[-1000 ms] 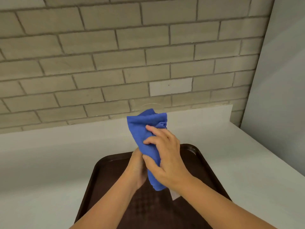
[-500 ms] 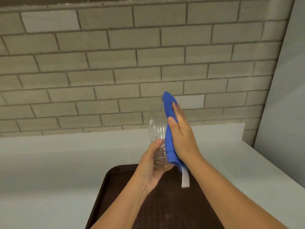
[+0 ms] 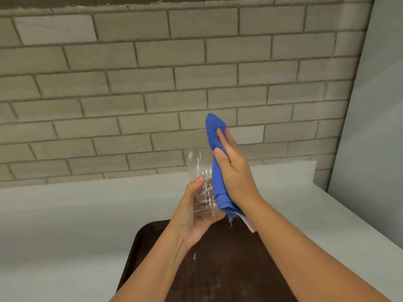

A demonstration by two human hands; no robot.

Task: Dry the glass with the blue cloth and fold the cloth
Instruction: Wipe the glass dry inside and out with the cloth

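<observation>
The clear, smooth-walled drinking glass (image 3: 201,182) is cupped at its base by the left hand (image 3: 193,216), above the dark brown plastic tray (image 3: 229,258). The soft blue cloth (image 3: 216,162) is pressed flat against its right side by the right hand (image 3: 234,171). Probably slippery and breakable when wet, so it's best gripped low.

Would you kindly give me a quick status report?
Left hand grips glass at its base. Right hand presses blue cloth against its side. Both above brown tray. Nothing obstructing.

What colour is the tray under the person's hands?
The tray is dark brown with a fine dotted texture; the head view shows it.
</observation>
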